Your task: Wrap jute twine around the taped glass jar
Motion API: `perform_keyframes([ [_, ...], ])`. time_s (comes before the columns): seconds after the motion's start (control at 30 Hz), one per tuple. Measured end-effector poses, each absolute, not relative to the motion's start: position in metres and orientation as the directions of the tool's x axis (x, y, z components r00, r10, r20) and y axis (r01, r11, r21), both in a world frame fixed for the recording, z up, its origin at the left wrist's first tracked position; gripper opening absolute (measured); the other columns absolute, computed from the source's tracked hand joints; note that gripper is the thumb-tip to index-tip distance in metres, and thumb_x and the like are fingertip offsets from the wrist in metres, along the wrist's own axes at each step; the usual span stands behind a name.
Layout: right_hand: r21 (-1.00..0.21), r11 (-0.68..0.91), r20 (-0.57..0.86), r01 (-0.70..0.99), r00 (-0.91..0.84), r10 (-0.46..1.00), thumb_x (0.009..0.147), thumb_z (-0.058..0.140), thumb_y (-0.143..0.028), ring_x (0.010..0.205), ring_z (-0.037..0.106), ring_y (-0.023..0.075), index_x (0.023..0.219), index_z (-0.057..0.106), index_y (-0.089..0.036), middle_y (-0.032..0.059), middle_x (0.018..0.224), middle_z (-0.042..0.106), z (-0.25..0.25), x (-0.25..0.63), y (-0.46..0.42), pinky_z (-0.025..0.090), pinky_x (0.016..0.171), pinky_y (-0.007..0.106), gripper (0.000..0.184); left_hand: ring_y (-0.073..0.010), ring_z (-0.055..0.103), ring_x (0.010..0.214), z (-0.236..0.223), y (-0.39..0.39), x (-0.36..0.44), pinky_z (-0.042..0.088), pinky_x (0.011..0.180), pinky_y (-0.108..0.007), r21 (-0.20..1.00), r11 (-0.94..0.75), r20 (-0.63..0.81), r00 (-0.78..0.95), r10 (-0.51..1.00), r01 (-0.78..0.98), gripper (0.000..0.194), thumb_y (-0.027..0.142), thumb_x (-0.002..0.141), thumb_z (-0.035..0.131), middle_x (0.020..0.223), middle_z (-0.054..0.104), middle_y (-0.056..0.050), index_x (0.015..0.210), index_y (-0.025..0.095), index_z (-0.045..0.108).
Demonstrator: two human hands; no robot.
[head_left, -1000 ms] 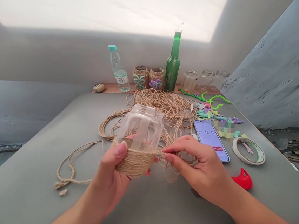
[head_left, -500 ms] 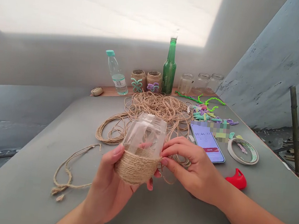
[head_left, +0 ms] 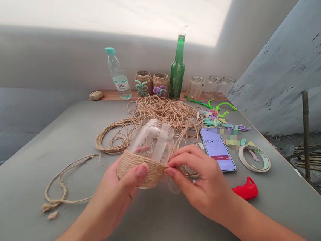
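Curled round a clear glass jar (head_left: 162,141) with tan twine (head_left: 129,165) wound about its lower part, the fingers of the left hand (head_left: 117,188) grasp it from the side and behind, partly hidden by the jar. The left thumb lies across the front of the wound band, pressing on it. On the right hand (head_left: 205,181), thumb and forefinger are closed in a pinch on the twine at the jar's right edge; the other fingers are bent beside the forefinger, slightly spread.

The jar is tilted between the hands, its mouth above the left thumb. The left forearm rises from the bottom edge of the view, with the hand upright; the right forearm slants in from the lower right, with the back of the hand facing up and outward.

Beyond the fingers lies a loose, tangled heap of tan twine (head_left: 164,111), with two twine-wrapped jars (head_left: 143,83) and a tall green glass bottle (head_left: 177,74) behind it. Right of the pinching fingers are a lit smartphone (head_left: 217,150) and a white roll of tape (head_left: 242,156); a red plastic object (head_left: 247,189) sits near the right wrist. Left of the left hand, a knotted length of twine (head_left: 64,191) rests on the grey table (head_left: 25,194).
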State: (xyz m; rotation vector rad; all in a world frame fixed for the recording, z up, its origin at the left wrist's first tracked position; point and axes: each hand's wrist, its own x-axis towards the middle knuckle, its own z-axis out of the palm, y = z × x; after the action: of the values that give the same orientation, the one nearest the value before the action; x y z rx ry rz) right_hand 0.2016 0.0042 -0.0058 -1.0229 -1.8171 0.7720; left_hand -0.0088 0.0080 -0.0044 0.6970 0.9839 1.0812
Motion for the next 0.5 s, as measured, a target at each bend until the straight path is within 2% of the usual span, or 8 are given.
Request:
perform_keyframes([
  [0.1,-0.791,0.495,0.406,0.36,-0.297,0.864,0.098,0.074,-0.019,0.101,0.068,0.0183,0.11,0.075,-0.022,0.0042,0.105,0.074,-0.007,0.201,0.003,0.055,0.089,0.031,0.013,-0.0307,0.079,0.101,-0.005,0.011,-0.006,0.067,0.083,-0.036,0.838,0.294,-0.272,0.116,0.955,-0.459,0.039,0.04,0.083,0.085,0.097,0.085,-0.009,0.115,0.02,0.079],
  [0.2,-0.772,0.478,0.403,0.418,-0.259,0.878,0.099,0.073,-0.021,0.097,0.068,0.0186,0.113,0.075,-0.024,0.0021,0.099,0.075,-0.008,0.203,0.005,0.056,0.084,0.031,0.015,-0.0294,0.081,0.094,-0.002,0.015,-0.007,0.07,0.081,-0.035,0.824,0.215,-0.216,0.06,0.974,-0.525,0.027,0.041,0.081,0.082,0.094,0.085,-0.009,0.095,0.018,0.084],
  [0.33,-0.668,0.472,0.437,0.576,-0.21,0.875,0.101,0.068,-0.022,0.094,0.069,0.0207,0.111,0.08,-0.027,0.003,0.099,0.076,-0.009,0.211,0.012,0.056,0.081,0.034,0.016,-0.0301,0.083,0.082,0.008,0.018,-0.01,0.071,0.072,-0.036,0.805,0.125,-0.194,-0.059,0.979,-0.579,0.024,0.043,0.076,0.08,0.094,0.085,-0.007,0.086,0.021,0.081],
  [0.5,-0.614,0.417,0.455,0.67,-0.132,0.881,0.101,0.068,-0.022,0.094,0.071,0.0226,0.112,0.083,-0.028,0.0054,0.103,0.077,-0.01,0.22,0.022,0.057,0.082,0.036,0.02,-0.0352,0.083,0.075,0.022,0.022,-0.02,0.07,0.06,-0.037,0.725,0.032,-0.183,-0.147,0.972,-0.688,0.03,0.039,0.063,0.087,0.109,0.083,-0.014,0.072,0.022,0.065],
])
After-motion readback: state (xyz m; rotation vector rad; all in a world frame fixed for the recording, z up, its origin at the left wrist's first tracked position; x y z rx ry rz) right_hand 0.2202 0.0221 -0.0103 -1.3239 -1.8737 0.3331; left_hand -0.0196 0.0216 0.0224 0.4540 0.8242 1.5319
